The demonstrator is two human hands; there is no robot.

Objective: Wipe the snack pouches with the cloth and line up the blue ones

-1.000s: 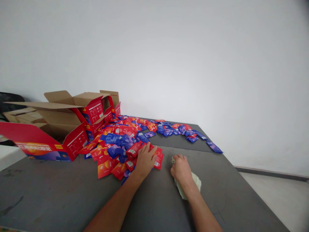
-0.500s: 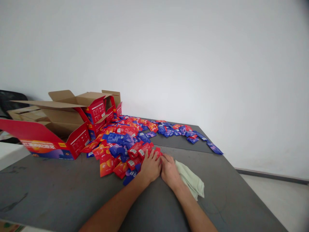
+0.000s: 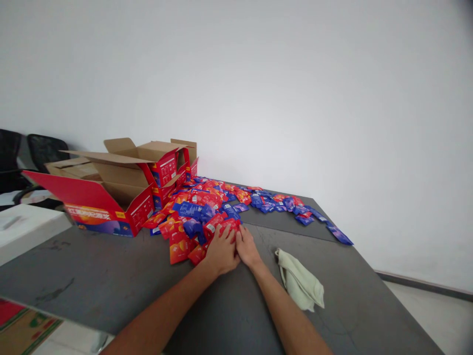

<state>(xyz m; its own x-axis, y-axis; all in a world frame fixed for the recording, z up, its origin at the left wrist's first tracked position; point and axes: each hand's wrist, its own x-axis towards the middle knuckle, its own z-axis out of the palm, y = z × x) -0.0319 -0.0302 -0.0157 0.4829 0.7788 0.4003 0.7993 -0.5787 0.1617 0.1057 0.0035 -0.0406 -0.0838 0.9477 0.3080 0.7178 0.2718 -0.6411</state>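
1. Red and blue glossy sachets (image 3: 181, 246), printed with orange and violet shapes, heaped on the dark table (image 3: 118, 271) beneath and beyond the left hand (image 3: 222, 252), palm down, fingers spread forward.
2. Just beside, right hand (image 3: 247, 247) angled inward, fingers partly curled; whether pinching a sachet, cannot tell.
3. Gripped by the right hand a second ago, now lying crumpled apart at right: pale green cloth (image 3: 300, 282).
4. Farther left, open red cartons (image 3: 111, 209).
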